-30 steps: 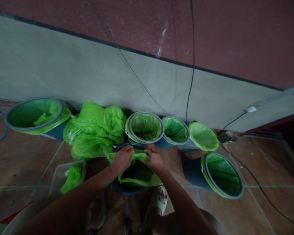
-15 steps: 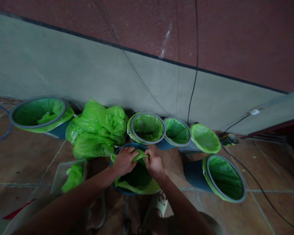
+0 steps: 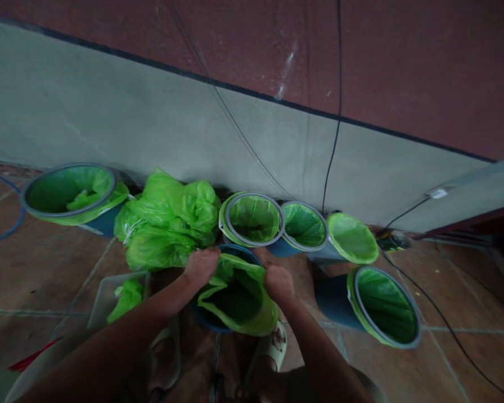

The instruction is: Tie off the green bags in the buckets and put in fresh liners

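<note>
A blue trash bin (image 3: 240,253) stands on the floor between my feet. Inside it and rising above its rim is a green trash bag (image 3: 252,319), its mouth spread open and its inside dark. My left hand (image 3: 202,266) is closed on the bag's edge at the upper left. On the opposite side, my right hand (image 3: 279,284) grips the edge at the upper right, knuckles up. The far rim of the bin shows bare beyond the bag. A pale slipper (image 3: 277,344) is beside the bin at its lower right.
Several bins lined with green bags, such as a round bin (image 3: 282,221) and a tilted one (image 3: 418,336), stand along the wall and at right. Filled green bags (image 3: 168,218) lie behind my left hand. A pale tub (image 3: 98,299) is at left. A black cable (image 3: 449,330) crosses the floor.
My hands have moved apart, the left one outward to the left and the right one slightly right. The bag's far edge is pulled wider and away from the bin's far rim.
</note>
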`<action>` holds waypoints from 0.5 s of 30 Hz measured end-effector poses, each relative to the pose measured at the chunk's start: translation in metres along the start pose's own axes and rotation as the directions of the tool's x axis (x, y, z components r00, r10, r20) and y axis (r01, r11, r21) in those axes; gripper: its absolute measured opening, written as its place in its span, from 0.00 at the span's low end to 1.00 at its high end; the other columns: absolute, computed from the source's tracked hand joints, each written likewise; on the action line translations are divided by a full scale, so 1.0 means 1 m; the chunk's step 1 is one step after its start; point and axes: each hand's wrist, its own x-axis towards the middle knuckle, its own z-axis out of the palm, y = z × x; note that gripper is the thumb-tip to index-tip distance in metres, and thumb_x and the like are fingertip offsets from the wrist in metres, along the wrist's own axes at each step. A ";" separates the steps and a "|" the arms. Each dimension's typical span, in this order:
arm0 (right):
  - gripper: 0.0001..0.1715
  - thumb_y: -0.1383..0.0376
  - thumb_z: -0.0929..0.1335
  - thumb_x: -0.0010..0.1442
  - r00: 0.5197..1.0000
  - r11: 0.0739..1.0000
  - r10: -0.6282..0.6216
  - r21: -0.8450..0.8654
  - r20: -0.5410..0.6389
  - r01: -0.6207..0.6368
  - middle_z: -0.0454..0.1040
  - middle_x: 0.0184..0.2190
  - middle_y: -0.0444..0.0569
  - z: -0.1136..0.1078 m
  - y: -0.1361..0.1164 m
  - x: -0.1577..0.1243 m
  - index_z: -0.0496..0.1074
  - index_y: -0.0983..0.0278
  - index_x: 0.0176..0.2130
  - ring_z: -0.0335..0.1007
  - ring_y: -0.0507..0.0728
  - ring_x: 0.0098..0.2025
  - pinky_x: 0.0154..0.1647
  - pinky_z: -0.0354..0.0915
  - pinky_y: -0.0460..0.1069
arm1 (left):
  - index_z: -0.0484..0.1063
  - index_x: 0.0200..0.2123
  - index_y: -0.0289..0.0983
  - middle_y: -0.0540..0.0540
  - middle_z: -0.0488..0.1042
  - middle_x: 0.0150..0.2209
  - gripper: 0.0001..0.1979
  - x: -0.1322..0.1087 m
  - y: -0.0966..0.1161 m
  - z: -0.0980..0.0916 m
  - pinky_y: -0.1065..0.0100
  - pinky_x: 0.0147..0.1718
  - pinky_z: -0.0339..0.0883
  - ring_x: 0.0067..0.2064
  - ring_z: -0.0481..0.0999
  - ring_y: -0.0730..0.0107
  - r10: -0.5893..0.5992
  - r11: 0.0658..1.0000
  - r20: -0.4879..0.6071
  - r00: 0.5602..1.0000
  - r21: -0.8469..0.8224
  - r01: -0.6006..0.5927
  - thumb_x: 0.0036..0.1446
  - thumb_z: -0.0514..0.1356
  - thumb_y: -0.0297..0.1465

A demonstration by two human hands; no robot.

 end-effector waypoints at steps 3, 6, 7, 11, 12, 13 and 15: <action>0.21 0.64 0.66 0.60 0.999 0.997 -0.031 0.066 -0.029 0.033 0.77 0.45 0.58 -0.008 -0.010 -0.002 0.71 0.66 0.52 0.73 0.61 0.47 0.45 0.65 0.50 | 0.73 0.41 0.34 0.40 0.78 0.37 0.16 -0.003 0.009 0.002 0.62 0.33 0.71 0.39 0.80 0.55 0.064 0.998 -0.060 0.996 -0.007 -0.065 0.61 0.46 0.22; 0.31 0.63 0.67 0.58 0.966 0.964 -0.214 0.126 -0.144 0.232 0.71 0.55 0.55 -0.013 -0.019 0.000 0.64 0.62 0.60 0.65 0.61 0.57 0.56 0.60 0.51 | 0.73 0.40 0.35 0.41 0.76 0.38 0.14 -0.007 0.020 0.003 0.63 0.34 0.70 0.40 0.78 0.58 0.180 0.983 -0.118 0.977 0.000 -0.181 0.63 0.48 0.24; 0.28 0.64 0.66 0.59 0.957 0.952 -0.255 0.137 -0.140 0.273 0.72 0.55 0.54 -0.013 -0.021 0.001 0.66 0.61 0.59 0.65 0.61 0.57 0.57 0.59 0.51 | 0.73 0.40 0.36 0.41 0.76 0.38 0.13 -0.009 0.023 0.004 0.64 0.34 0.70 0.41 0.78 0.58 0.218 0.975 -0.128 0.967 0.002 -0.220 0.63 0.48 0.24; 0.17 0.70 0.61 0.62 0.963 0.951 -0.267 0.150 -0.035 0.269 0.78 0.43 0.52 -0.007 -0.022 0.006 0.75 0.62 0.46 0.72 0.56 0.48 0.49 0.62 0.46 | 0.72 0.43 0.37 0.42 0.74 0.39 0.12 -0.013 0.031 0.007 0.65 0.36 0.70 0.41 0.77 0.61 0.297 0.954 -0.123 0.947 0.001 -0.299 0.63 0.50 0.26; 0.17 0.70 0.60 0.62 0.968 0.957 -0.251 0.146 -0.028 0.252 0.78 0.42 0.52 -0.005 -0.021 0.006 0.75 0.62 0.44 0.73 0.56 0.46 0.47 0.63 0.46 | 0.72 0.43 0.37 0.42 0.74 0.40 0.12 -0.013 0.031 0.007 0.66 0.36 0.70 0.41 0.77 0.62 0.291 0.956 -0.107 0.951 0.001 -0.293 0.63 0.50 0.26; 0.17 0.71 0.60 0.62 0.970 0.960 -0.240 0.142 -0.030 0.241 0.78 0.41 0.52 -0.005 -0.021 0.006 0.75 0.63 0.44 0.74 0.55 0.45 0.45 0.63 0.45 | 0.72 0.43 0.36 0.42 0.74 0.40 0.12 -0.012 0.030 0.007 0.66 0.36 0.70 0.41 0.77 0.62 0.277 0.961 -0.089 0.957 0.000 -0.278 0.63 0.50 0.25; 0.18 0.72 0.60 0.62 0.974 0.965 -0.224 0.134 -0.039 0.227 0.79 0.41 0.53 -0.005 -0.019 0.007 0.75 0.64 0.45 0.74 0.56 0.43 0.43 0.63 0.45 | 0.73 0.43 0.36 0.42 0.74 0.42 0.13 -0.011 0.028 0.007 0.66 0.37 0.70 0.42 0.77 0.63 0.225 0.974 -0.049 0.973 -0.004 -0.225 0.62 0.50 0.23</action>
